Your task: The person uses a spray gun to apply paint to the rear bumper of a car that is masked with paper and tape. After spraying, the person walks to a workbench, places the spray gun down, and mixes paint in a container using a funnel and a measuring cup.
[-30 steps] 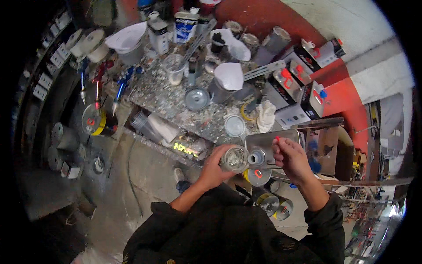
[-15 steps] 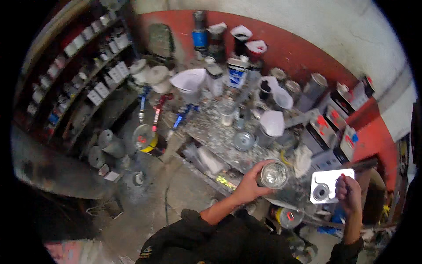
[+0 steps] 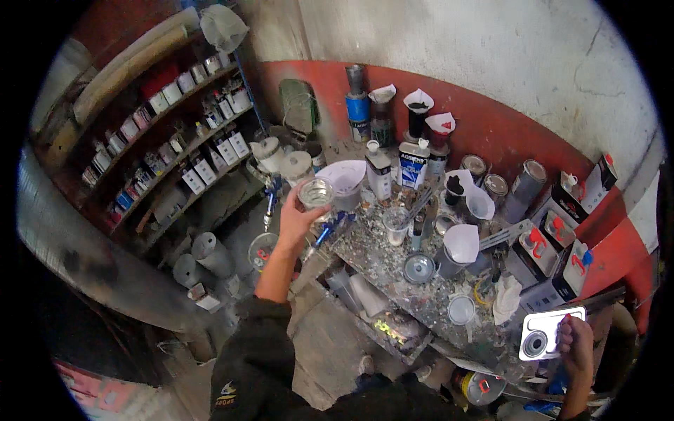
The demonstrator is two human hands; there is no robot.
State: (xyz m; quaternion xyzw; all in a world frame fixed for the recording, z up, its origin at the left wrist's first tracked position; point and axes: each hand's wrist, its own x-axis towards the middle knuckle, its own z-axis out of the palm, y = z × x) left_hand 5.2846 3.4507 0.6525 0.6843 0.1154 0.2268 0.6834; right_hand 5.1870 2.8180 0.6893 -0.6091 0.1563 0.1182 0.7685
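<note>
My left hand (image 3: 298, 223) is closed around a clear cup (image 3: 316, 195), whose inside looks shiny; how much liquid it holds I cannot tell. The cup is raised in front of a grey tub with a white paper strainer (image 3: 344, 175), and whether they touch is unclear. A blue-handled spray gun (image 3: 324, 233) is just beside that wrist. At the right, my right hand (image 3: 578, 344) grips the handle of a rectangular metal can (image 3: 539, 335). The can's shiny top and round spout face up, and it is held by the bench's right end.
The speckled workbench (image 3: 379, 263) bears several cans, tubs and paper strainers. A white cup (image 3: 396, 226), a round lid (image 3: 419, 267) and a white rag (image 3: 507, 299) lie on it. Boxy cans (image 3: 537, 252) crowd the right side. Shelves of bottles (image 3: 175, 147) line the left wall.
My left hand has carried the clear cup leftward and farther off, from the bench's front edge to the strainer tub. The right hand still holds the metal can. The view has shifted.
</note>
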